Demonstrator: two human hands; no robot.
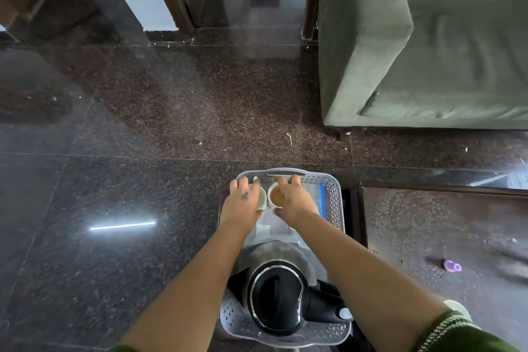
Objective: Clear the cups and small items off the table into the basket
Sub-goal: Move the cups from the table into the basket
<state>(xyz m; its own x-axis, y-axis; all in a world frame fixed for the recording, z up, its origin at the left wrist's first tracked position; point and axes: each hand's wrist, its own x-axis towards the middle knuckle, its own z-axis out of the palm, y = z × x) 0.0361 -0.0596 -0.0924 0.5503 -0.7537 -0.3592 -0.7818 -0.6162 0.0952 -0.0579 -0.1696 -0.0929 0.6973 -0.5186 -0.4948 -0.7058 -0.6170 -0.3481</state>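
Status of the clearing: both cups were inside the basket [335, 197], at its 12 o'clock end. My left hand [244, 201] was curled over the top of the left cup [261, 197], fingers wrapped on its rim. My right hand [294, 197] gripped the right cup [275, 196] in the same way; that cup showed a brown residue inside. I judged both cups to be at the point of set-down, with release not yet made.

A black electric kettle [281, 297] filled the 6 o'clock end of the basket. Between kettle and cups lay a clear zip bag [315, 200] with a blue strip and some flat, pale packets too blurred to identify.

Remaining work: on the dark table [428, 223] at 3 o'clock from the basket, one small purple item [453, 266] lay well apart from the basket. I judged it uncollected. A blurred streak beside it could not be identified.

Surroundings: a green sofa [400, 66] stood at 1 o'clock. The polished floor [114, 180] carried a few scraps of litter. Nothing obstructed either hand.
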